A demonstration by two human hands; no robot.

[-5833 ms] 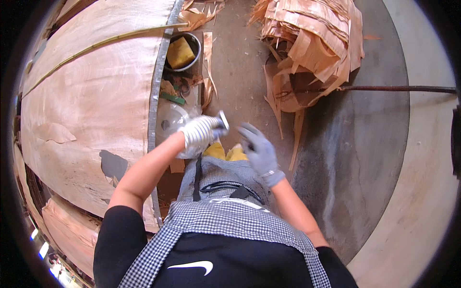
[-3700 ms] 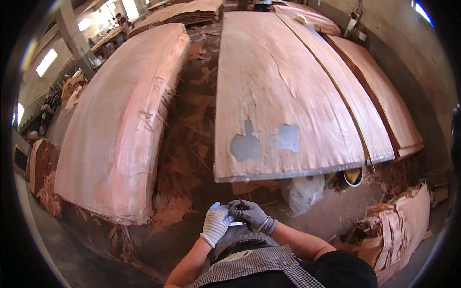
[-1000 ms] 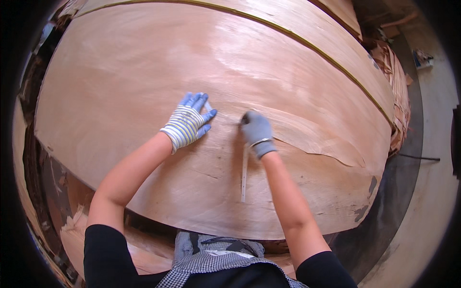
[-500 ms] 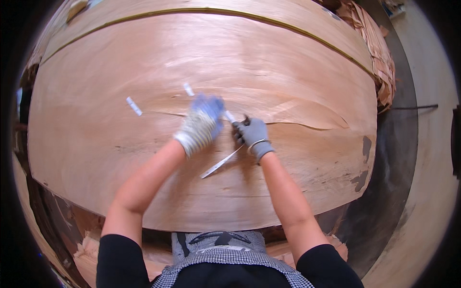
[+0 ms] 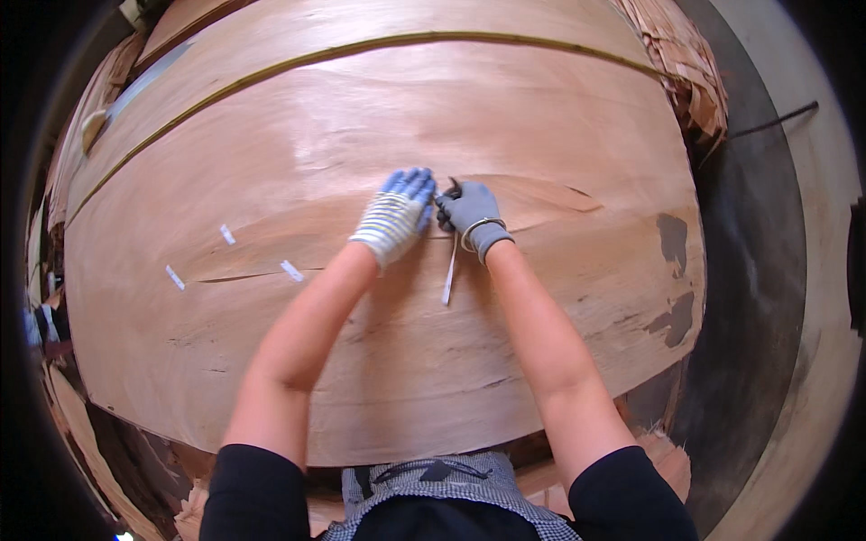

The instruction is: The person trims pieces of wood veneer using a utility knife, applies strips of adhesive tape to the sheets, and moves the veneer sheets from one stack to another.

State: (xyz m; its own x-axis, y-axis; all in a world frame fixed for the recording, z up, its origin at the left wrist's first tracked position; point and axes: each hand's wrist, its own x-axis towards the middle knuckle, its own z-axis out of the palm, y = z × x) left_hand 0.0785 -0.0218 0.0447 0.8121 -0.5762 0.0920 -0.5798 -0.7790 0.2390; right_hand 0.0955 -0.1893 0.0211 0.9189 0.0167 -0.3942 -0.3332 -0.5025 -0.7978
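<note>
A large sheet of thin wood veneer [image 5: 406,397] lies before me, with a long split and a raised, wavy flap [image 5: 550,194] at its middle. My left hand [image 5: 397,212], in a white and blue striped glove, rests flat on the sheet beside the split, fingers stretched out. Close to its right, my right hand [image 5: 469,212] wears a grey glove with dark fingertips. Its fingers are pinched on a strip of white tape [image 5: 448,284], whose tail hangs down toward me. Three short tape pieces, one of them a white piece [image 5: 291,270] across the split, stick to the veneer at the left.
A long yellowish strip [image 5: 433,37] crosses the far part of the sheet. Bundled veneer scraps [image 5: 686,63] stand at the far right. Dark holes [image 5: 675,320] show near the sheet's right edge, and a dark floor strip [image 5: 749,270] runs beyond it.
Both hands have moved right along the split relative to the sheet. A third short tape piece now shows uncovered to their left. My left hand, blurred before, now lies flat.
</note>
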